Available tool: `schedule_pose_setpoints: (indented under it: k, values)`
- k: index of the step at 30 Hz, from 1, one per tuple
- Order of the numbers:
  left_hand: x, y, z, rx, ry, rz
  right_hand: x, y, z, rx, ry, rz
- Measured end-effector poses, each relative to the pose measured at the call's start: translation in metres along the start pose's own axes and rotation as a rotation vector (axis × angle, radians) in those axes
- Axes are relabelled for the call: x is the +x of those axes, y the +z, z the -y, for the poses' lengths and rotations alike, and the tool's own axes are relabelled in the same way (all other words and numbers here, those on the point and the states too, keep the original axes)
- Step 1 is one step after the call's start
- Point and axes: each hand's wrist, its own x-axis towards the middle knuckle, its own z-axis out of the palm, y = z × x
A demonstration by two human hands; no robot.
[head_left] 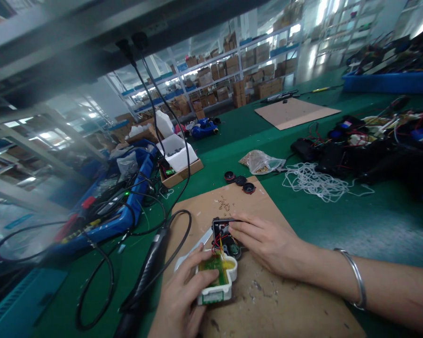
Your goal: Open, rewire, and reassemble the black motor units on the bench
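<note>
Circuit board (211, 268) sits in a white plastic housing (215, 295) that your left hand (179, 295) grasps firmly, over a cardboard sheet (197, 216) near you. Your right hand (264, 241) holds down a black casing (220, 230) just beyond it, with red and yellow wires (218, 246) running between them.

Tangled white cord (315, 182) beside plastic bag (261, 162)

Table (384, 225): dark green
Cardboard sheet (268, 300): tan, dark-speckled
Circuit board (211, 267): green, yellow patch
Housing (213, 295): white
Crate (391, 83): blue
Cord bundle (313, 182): white
</note>
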Motion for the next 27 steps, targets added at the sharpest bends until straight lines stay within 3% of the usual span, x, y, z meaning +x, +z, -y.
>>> schedule_pose_setpoints:
  k: [7, 12, 14, 20, 25, 27]
  values:
    - [0.029, -0.025, -0.002, -0.359, -0.329, -0.053, 0.005, -0.003, -0.004, 0.081, -0.018, 0.010]
    - [0.055, -0.017, 0.004, -0.829, -0.628, -0.117, 0.007, -0.002, -0.004, 0.136, 0.002, 0.015]
    - [0.066, -0.010, 0.006, -0.886, -0.680, -0.110, 0.007, -0.003, -0.004, 0.151, -0.003, 0.014]
    - [0.084, -0.001, 0.005, -0.214, -0.622, -0.225, 0.007, -0.003, -0.004, 0.153, -0.002, 0.008]
    - [0.086, -0.005, -0.021, 0.126, -0.595, -0.006, 0.007, -0.001, -0.004, 0.158, 0.005, 0.011]
    - [0.087, -0.005, -0.026, 0.185, -0.614, 0.010, 0.008, -0.001, -0.004, 0.146, -0.009, 0.004]
